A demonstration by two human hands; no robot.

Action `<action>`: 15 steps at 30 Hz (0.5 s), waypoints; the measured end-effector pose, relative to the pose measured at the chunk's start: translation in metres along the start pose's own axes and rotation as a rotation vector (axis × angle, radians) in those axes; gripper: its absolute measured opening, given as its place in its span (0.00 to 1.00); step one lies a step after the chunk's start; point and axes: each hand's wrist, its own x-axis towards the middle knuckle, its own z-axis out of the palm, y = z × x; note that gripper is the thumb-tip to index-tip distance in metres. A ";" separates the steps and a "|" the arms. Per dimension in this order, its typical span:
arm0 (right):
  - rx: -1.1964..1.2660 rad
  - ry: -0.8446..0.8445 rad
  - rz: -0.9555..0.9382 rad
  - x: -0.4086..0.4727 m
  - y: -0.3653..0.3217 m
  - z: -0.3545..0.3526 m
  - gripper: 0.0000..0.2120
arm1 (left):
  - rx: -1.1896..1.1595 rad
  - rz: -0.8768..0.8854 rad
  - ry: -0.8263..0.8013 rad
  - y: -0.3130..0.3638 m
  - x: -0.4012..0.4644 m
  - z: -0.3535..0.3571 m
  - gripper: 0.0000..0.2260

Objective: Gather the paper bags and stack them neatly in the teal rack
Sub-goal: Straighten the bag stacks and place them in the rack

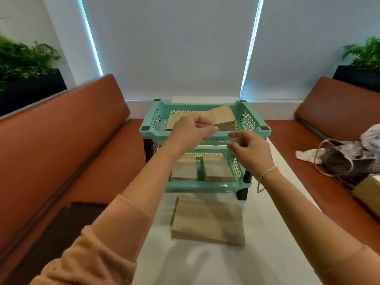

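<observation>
Head view: I'm pinching the paper bags [223,118] in the teal rack [255,128] top tray with my left hand [192,132]; right hand [248,153] is hovering apart, empty. I'd square edges flush before fetching the stack [208,219] waiting on the worktop [267,233].

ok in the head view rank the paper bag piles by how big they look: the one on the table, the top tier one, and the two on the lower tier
1. Pile on the table, though it is nearest the camera.
2. Top tier pile, partly hidden by the left hand.
3. Lower tier right pile and lower tier left pile: these look alike, so unranked.
</observation>
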 end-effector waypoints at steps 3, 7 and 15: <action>-0.083 -0.114 0.198 -0.043 0.060 0.018 0.10 | 0.075 -0.219 -0.219 -0.050 -0.034 0.023 0.05; -0.266 -0.358 0.529 -0.083 0.125 0.043 0.22 | 0.507 -0.522 -0.200 -0.143 -0.056 0.054 0.13; -0.409 -0.354 0.603 -0.092 0.150 0.070 0.30 | 0.641 -0.675 0.148 -0.192 -0.074 0.083 0.16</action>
